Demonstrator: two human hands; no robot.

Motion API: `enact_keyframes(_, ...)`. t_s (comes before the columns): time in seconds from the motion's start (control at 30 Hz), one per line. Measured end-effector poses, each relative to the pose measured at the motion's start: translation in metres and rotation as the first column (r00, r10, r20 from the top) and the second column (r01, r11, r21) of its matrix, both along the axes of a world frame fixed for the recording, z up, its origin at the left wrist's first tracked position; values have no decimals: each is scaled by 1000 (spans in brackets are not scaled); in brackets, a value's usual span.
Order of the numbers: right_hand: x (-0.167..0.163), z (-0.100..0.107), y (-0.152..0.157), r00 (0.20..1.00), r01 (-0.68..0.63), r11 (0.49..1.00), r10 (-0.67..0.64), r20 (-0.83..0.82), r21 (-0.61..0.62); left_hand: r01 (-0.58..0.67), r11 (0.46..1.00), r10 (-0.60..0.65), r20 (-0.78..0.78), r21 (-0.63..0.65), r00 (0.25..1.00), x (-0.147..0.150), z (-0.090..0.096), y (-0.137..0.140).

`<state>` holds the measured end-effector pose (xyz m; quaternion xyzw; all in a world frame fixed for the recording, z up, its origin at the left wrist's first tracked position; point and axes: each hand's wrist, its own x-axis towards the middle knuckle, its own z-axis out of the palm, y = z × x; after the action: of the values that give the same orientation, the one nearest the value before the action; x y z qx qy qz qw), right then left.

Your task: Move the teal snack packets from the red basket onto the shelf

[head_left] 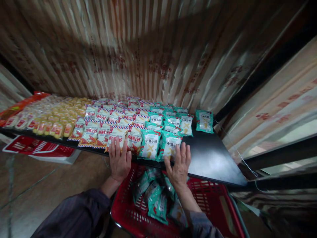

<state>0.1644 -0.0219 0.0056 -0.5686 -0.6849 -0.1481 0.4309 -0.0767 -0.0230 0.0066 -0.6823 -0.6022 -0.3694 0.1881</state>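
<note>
My left hand point(120, 158) lies flat, fingers spread, on the front edge of the black shelf point(210, 155), its fingertips on a red-and-white striped snack packet point(118, 134). My right hand point(178, 164) lies flat the same way, touching a teal snack packet point(170, 145) in the front row. Another teal packet point(150, 144) sits between the two hands. Neither hand grips anything. Below the shelf edge stands a red plastic basket point(213, 201) holding several more teal packets point(157, 200).
Rows of red-striped packets point(104, 115) and yellow packets point(58, 120) fill the shelf to the left. One teal packet point(204, 121) lies apart at the right. A second red basket point(37, 147) sits on the floor at left. Striped sheeting hangs behind.
</note>
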Motion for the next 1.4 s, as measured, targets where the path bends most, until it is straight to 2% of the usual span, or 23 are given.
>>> enact_keyframes(0.17,-3,-10,8,998,29,1000,-29,59,-5,-83,996,84,31,-10,996,-25,-10,8)
enact_keyframes(0.37,-4,-14,13,994,54,998,-56,93,22,-81,995,87,115,-59,990,-23,-14,22)
enact_keyframes(0.53,-2,-16,14,994,43,998,-46,103,36,-54,998,60,156,-37,986,-24,-13,25)
enact_keyframes(0.87,-4,-16,13,994,59,998,-56,89,-25,-52,997,56,79,-50,995,-20,-21,31)
enact_keyframes(1.13,-3,-14,11,997,40,997,-36,67,-65,-16,1000,15,91,18,996,-19,-18,26)
enact_keyframes(1.4,-6,-12,12,999,34,992,-30,28,-120,1,1000,-1,79,4,997,-16,-21,26)
